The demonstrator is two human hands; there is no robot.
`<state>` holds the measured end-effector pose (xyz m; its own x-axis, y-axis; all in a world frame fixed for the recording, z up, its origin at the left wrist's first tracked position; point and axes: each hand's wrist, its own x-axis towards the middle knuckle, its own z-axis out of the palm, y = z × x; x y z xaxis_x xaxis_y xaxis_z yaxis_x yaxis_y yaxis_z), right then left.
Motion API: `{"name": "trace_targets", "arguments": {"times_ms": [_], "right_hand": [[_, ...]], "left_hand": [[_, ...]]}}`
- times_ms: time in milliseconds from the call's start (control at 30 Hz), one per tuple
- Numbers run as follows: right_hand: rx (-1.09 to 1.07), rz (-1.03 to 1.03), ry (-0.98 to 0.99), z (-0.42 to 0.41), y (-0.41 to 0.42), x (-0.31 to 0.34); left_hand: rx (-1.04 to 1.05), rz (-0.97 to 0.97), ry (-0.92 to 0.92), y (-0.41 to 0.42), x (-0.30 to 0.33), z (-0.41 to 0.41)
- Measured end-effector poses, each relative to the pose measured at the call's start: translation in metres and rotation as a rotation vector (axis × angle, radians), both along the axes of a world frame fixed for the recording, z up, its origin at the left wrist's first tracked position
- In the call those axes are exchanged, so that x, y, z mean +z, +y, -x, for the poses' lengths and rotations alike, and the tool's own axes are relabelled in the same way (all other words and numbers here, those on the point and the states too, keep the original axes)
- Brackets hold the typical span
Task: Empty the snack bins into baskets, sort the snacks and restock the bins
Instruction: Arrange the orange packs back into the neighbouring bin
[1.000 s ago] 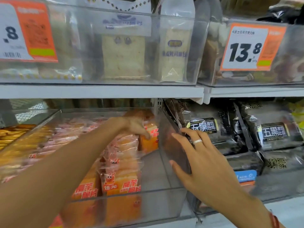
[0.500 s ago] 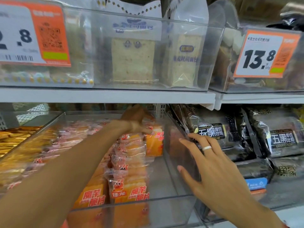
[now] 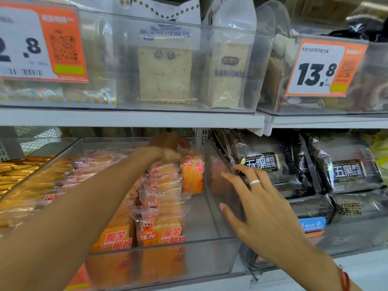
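Now left hand [image 3: 168, 148] reaches deeper, fingers curled onto the rear orange plastic snack packets [image 3: 192, 171]; restocking continues. Right hand [image 3: 258, 204], fingers spread, steadies the clear plastic bin's wall [image 3: 218, 185].

Price tag [image 3: 321, 68] reads "13.8" (orange border).

Orange snack packets [image 3: 161, 232] stand in rows inside the clear bin [image 3: 210, 255].
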<state>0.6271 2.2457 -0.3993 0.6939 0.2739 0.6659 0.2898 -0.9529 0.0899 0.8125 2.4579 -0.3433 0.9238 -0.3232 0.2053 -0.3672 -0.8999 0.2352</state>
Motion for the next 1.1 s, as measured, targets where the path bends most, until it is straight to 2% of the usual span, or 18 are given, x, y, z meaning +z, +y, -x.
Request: {"name": "trace_targets", "arguments": {"times_ms": [100,233,367,467,533,600,667,767,833,900,1000,1100], "right_hand": [[-0.005,0.009,-0.005,0.000,0.000,0.001],[0.002,-0.001,0.000,0.000,0.000,0.001],[-0.003,-0.001,0.045,0.003,0.002,0.005],[-0.005,0.005,0.105,0.007,0.001,0.009],[0.034,0.036,0.022,0.017,0.004,0.011],[0.158,0.049,-0.105,0.037,0.013,0.007],[0.319,0.062,-0.130,0.065,0.028,-0.009],[0.519,0.130,0.103,0.102,0.049,-0.047],[0.537,0.294,0.339,0.114,0.057,-0.081],[0.467,0.375,0.642,0.123,0.065,-0.118],[0.344,0.330,0.974,0.141,0.078,-0.184],[0.271,0.265,1.282,0.172,0.097,-0.259]], "left_hand": [[0.035,-0.016,-0.038,-0.005,-0.001,0.005],[0.048,0.015,0.102,0.001,0.004,0.017],[0.058,0.210,0.094,0.014,0.008,0.058],[0.041,0.320,-0.042,0.030,-0.001,0.110],[0.039,0.355,-0.212,0.043,-0.010,0.155],[0.058,0.425,-0.333,0.055,-0.018,0.207],[0.070,0.544,-0.373,0.068,-0.034,0.255],[0.144,0.706,-0.291,0.087,-0.075,0.316],[0.238,0.728,-0.174,0.106,-0.122,0.342],[0.335,0.717,-0.050,0.127,-0.178,0.363],[0.525,0.685,0.154,0.150,-0.258,0.395],[0.597,0.647,0.386,0.155,-0.331,0.422]]}}
